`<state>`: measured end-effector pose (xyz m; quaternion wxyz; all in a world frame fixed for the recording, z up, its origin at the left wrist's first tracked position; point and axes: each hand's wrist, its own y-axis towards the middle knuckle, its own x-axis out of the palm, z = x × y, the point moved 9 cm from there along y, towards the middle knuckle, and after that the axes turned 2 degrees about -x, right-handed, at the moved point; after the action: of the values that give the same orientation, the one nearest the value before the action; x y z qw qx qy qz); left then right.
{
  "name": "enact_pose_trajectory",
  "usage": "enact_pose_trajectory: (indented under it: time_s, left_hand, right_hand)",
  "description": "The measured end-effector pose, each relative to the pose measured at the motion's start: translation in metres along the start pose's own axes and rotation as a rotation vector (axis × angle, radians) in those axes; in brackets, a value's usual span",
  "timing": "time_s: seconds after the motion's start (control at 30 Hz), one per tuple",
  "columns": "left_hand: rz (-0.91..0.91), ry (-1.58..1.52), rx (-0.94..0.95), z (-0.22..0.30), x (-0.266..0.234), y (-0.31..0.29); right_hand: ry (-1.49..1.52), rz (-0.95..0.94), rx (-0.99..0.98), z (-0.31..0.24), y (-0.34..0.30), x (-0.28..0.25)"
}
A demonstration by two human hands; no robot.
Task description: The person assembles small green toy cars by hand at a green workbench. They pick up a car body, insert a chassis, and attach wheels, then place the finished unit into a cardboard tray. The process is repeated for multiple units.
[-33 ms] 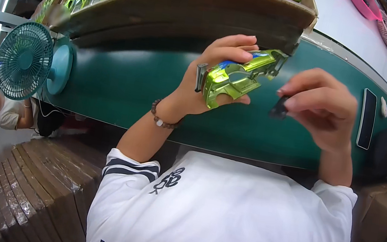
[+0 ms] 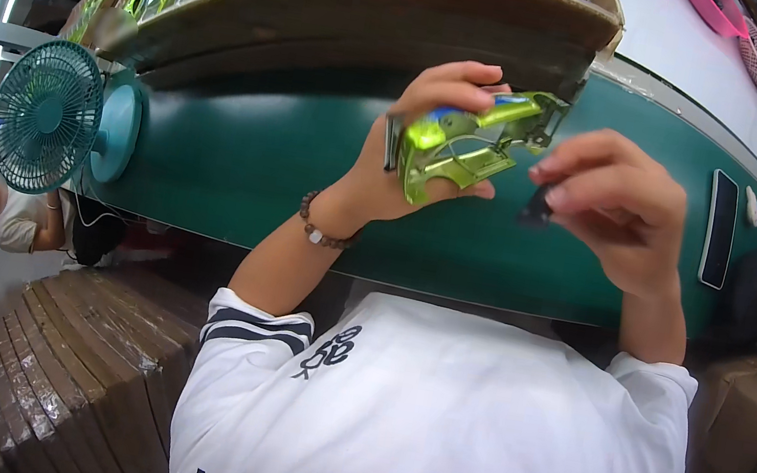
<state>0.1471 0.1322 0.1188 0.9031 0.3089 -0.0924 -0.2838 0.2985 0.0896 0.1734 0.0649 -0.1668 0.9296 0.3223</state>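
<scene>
My left hand (image 2: 415, 109) grips a shiny lime-green toy car body shell (image 2: 469, 166) with blue marks, fingers over its top and thumb beneath. The shell is tilted, its openings showing, above the green tabletop. To the right of it, my right hand (image 2: 617, 200) pinches a small dark part (image 2: 535, 208) between thumb and fingertips. That part is blurred, so its exact kind cannot be made out. A gap separates the dark part from the shell.
Beyond my hands stands a cardboard box (image 2: 365, 12) with several similar green shells in compartments. A teal fan (image 2: 47, 113) is at the left, a phone (image 2: 718, 229) at the right. Pink baskets (image 2: 716, 11) sit far right. Stacked cardboard (image 2: 71, 366) fills the lower left.
My right hand has shifted slightly left with the dark part, closer to the shell. The shell has turned a little in my left hand.
</scene>
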Motion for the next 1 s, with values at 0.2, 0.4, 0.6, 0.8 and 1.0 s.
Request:
enact_pose_trajectory:
  time_s: [0.2, 0.4, 0.6, 0.8, 1.0]
  left_hand:
    - [-0.026, -0.084, -0.071, -0.009, 0.005, -0.005]
    - [0.015, -0.127, -0.120, -0.010, 0.008, -0.010]
    - [0.034, 0.015, -0.244, -0.018, 0.010, -0.014]
    - [-0.016, -0.267, -0.281, -0.028, 0.016, -0.019]
    - [0.001, -0.852, -0.500, -0.049, 0.016, -0.022]
  right_hand:
    - [-0.366, 0.119, -0.038, 0.006, -0.007, 0.021]
    - [-0.608, 0.166, -0.132, -0.005, -0.011, 0.029]
    - [-0.291, 0.347, 0.032, 0.014, -0.020, 0.008]
    - [-0.169, 0.250, 0.108, 0.024, -0.025, 0.006]
    - [-0.474, 0.013, -0.081, -0.015, -0.012, 0.035]
